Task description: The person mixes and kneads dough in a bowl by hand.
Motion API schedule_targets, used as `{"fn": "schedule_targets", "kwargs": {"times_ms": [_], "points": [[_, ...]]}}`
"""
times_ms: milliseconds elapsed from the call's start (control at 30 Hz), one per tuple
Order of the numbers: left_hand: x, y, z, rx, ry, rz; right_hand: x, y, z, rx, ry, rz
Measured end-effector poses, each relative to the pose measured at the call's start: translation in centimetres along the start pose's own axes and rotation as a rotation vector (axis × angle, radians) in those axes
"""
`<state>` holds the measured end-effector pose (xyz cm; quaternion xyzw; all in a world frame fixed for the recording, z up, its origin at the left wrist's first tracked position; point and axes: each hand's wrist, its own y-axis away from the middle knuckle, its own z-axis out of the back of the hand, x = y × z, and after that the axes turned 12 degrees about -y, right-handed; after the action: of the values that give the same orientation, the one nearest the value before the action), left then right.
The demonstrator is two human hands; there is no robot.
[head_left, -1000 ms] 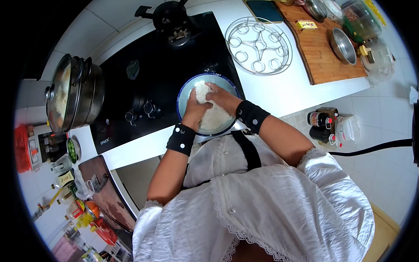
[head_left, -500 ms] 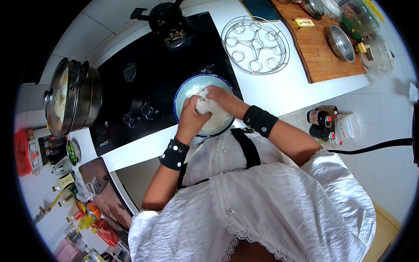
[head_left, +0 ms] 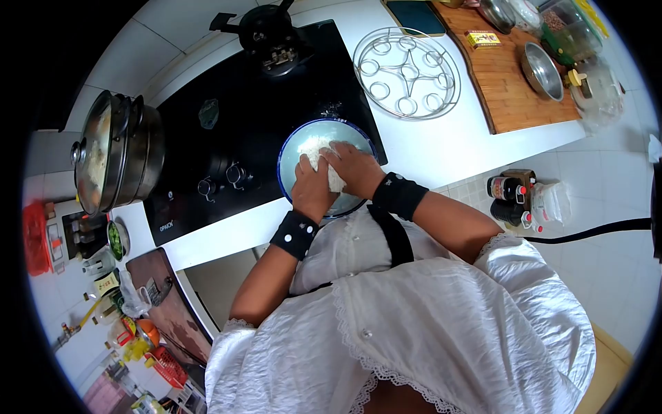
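A blue-rimmed enamel bowl (head_left: 290,145) sits at the front right of the black stovetop, partly in front of my body. Inside it is a whitish, floury dough (head_left: 314,146). My left hand (head_left: 314,186) presses on the dough from the left, fingers curled against it. From the right, my right hand (head_left: 355,169) grips the dough too, its fingertips close to those of my left hand. Both wrists wear black bands. Palms and the underside of the dough are hidden.
A wire steaming rack (head_left: 407,72) lies on the white counter beyond the bowl. A wooden board (head_left: 514,103) bears a metal bowl (head_left: 543,71) and a small yellow box. On the stove's left stands a stacked steamer (head_left: 124,152); a burner (head_left: 269,38) is at the back.
My hands have pushed down and closer together on the dough, which was lifted and folded between them half a second ago. The view has shifted slightly.
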<state>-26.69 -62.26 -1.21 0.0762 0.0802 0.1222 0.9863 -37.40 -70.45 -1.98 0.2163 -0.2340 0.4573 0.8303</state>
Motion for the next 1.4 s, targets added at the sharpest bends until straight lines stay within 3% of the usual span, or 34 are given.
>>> {"fn": "schedule_targets", "kwargs": {"times_ms": [67, 167, 433, 633, 767, 967, 1033, 1067, 1167, 1267, 1367, 1400], "points": [[-0.1, -0.9, 0.1, 0.070, 0.011, 0.037, -0.8, -0.6, -1.3, -0.125, -0.015, 0.024], [0.0, -1.6, -0.4, 0.040, -0.029, 0.079, -0.2, -1.3, -0.6, -0.099, -0.052, -0.062], [1.6, -2.6, -0.3, -0.052, 0.359, 0.253, -1.6, -2.6, -1.7, -0.276, -0.477, -0.157], [1.0, -1.9, 1.7, -0.180, 0.457, 0.132, -0.6, -1.9, -0.3, -0.321, -0.586, 0.017], [0.6, -0.8, 2.8, -0.128, 0.504, 0.140, 0.0, -1.1, 1.5, -0.267, -0.721, 0.101], [1.1, 0.3, 3.6, -0.043, 0.644, 0.084, 0.8, -0.1, 2.8, -0.124, -0.813, -0.024], [1.8, 0.4, 2.5, -0.072, 0.642, 0.093, 0.0, -0.3, 1.6, -0.281, -0.684, 0.008], [2.1, 0.3, 1.6, -0.036, 0.761, 0.206, -0.5, -0.4, 0.9, -0.358, -0.619, 0.025], [2.3, -0.3, 0.5, 0.045, 1.119, 0.492, -0.9, -1.4, -0.4, -0.434, -0.604, -0.185], [0.9, -0.7, 1.5, 0.046, 1.397, 0.614, -1.8, -2.8, -1.1, -0.293, -0.919, -0.361], [0.2, -1.7, 0.7, 0.038, 1.532, 0.660, -1.5, -3.2, -2.0, -0.287, -1.097, -0.391], [-0.4, -2.0, 1.5, 0.053, 1.593, 0.697, -1.9, -3.2, -2.6, -0.308, -0.949, -0.248]]}}
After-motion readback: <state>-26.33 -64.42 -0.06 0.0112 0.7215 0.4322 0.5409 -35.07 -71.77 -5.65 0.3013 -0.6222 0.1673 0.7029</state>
